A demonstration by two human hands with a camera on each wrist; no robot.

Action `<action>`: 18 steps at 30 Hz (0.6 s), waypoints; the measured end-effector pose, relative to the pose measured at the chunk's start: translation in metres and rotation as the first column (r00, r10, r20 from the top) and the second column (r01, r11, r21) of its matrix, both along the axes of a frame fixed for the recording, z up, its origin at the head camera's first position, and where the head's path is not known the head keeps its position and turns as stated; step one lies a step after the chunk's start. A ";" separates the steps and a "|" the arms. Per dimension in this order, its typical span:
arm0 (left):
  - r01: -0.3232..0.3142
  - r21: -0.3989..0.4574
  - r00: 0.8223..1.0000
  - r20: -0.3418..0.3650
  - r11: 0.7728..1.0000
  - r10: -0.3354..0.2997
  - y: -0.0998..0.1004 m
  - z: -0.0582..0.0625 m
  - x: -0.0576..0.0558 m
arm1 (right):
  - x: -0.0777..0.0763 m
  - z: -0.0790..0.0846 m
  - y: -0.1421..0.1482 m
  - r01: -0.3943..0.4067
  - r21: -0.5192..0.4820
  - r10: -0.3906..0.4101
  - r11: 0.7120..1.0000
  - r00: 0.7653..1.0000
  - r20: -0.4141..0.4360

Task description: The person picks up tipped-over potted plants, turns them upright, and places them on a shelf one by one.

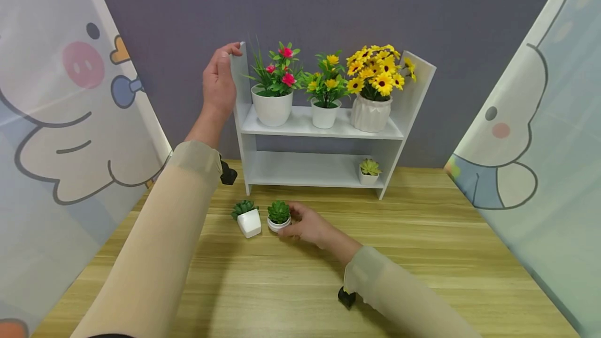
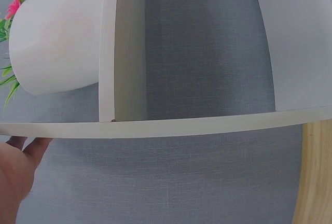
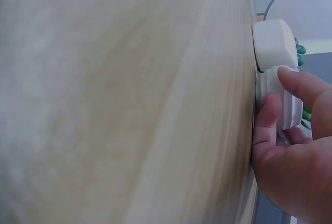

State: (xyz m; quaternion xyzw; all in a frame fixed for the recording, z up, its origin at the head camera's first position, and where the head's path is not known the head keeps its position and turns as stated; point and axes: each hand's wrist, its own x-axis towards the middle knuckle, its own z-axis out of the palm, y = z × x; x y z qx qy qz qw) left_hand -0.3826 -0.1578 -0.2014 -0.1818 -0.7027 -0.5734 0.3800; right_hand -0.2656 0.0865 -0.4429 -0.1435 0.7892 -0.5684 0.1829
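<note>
My right hand point(image 1: 310, 224) grips a small succulent point(image 1: 279, 213) in a round ribbed white pot point(image 3: 277, 97), thumb and fingers about the pot, which stands on the table. Just left of it, another succulent in a square white pot point(image 1: 249, 223) lies tilted on the table. My left hand point(image 1: 220, 80) is raised at the upper left of the white shelf point(image 1: 300, 168). Its fingertips touch the side panel point(image 2: 171, 129) from outside, near the top, as the left wrist view shows.
On the upper board stand a pink-flowered plant in a white pot point(image 1: 272, 108), a smaller yellow-flowered plant point(image 1: 325, 115) and yellow daisies in a ruffled pot point(image 1: 371, 113). A pale green succulent point(image 1: 369, 170) sits at the right of the lower board. Cartoon-printed sheets point(image 1: 502, 171) flank the wooden table point(image 1: 422, 254).
</note>
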 end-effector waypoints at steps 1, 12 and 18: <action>0.000 -0.001 1.000 0.002 1.000 0.000 0.000 0.000 0.000 | 0.000 0.000 0.000 0.002 -0.003 -0.002 1.000 1.000 0.002; 0.001 0.002 1.000 0.011 1.000 -0.001 0.000 0.000 0.000 | -0.001 0.000 0.003 0.044 -0.003 -0.044 0.999 0.999 0.003; 0.001 0.002 1.000 0.010 1.000 -0.001 0.000 0.001 0.000 | -0.005 0.007 0.016 0.065 -0.039 -0.066 0.997 0.998 -0.015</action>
